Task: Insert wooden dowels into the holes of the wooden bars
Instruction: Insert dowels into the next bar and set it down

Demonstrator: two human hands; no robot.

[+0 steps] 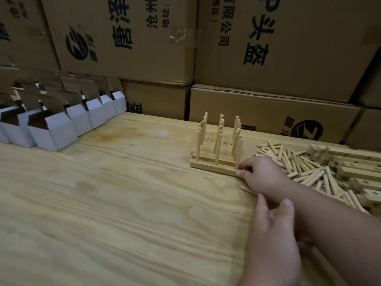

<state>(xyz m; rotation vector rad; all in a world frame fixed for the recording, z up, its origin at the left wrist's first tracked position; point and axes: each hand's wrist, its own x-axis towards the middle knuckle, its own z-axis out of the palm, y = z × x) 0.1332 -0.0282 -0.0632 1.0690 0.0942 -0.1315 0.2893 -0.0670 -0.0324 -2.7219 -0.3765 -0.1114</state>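
Observation:
Several wooden bars (212, 169) lie side by side on the table, each with three dowels (217, 145) standing upright in it. My right hand (261, 175) reaches in from the right, and its curled fingers pinch the right end of the front bar, at the foot of the rightmost dowel. My left hand (272, 228) lies below it with fingers stretched forward. One fingertip touches a loose dowel (248, 190) lying flat on the table, partly hidden under my right forearm. A heap of loose dowels (309, 168) and a stack of bare drilled bars (358, 172) sit at the right.
The wooden table (123, 193) stretches out to the left. Open white cartons (51, 129) stand in rows at the back left. Large brown shipping boxes (268, 48) form a wall behind the table.

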